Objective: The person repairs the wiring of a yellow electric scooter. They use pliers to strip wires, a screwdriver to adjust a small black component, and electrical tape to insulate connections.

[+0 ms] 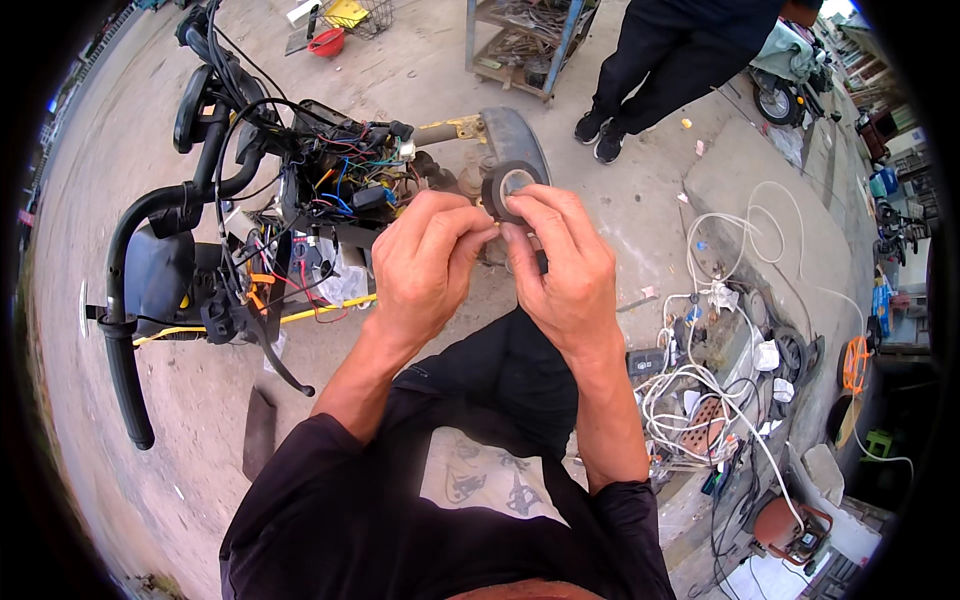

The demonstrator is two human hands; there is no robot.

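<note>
A roll of black tape (491, 190) is held up in front of me, with its pale core facing up. My right hand (567, 262) grips the roll's near right edge between thumb and fingers. Close beside it, my left hand (424, 262) is closed in a pinch, thumb against fingertips, almost touching the right thumb. Whatever it pinches is too small to make out. Beyond and to the left of my hands stands a partly stripped electric scooter, its colored wiring (350, 180) exposed below the black handlebar (125, 235).
A person in dark trousers (672, 65) stands at the far right, near a metal rack (520, 75). To my right lie tangled white cables (680, 400) and a reddish-brown machine (785, 527). A red bowl (326, 42) sits far left, and a dark flat bar (259, 432) lies near left.
</note>
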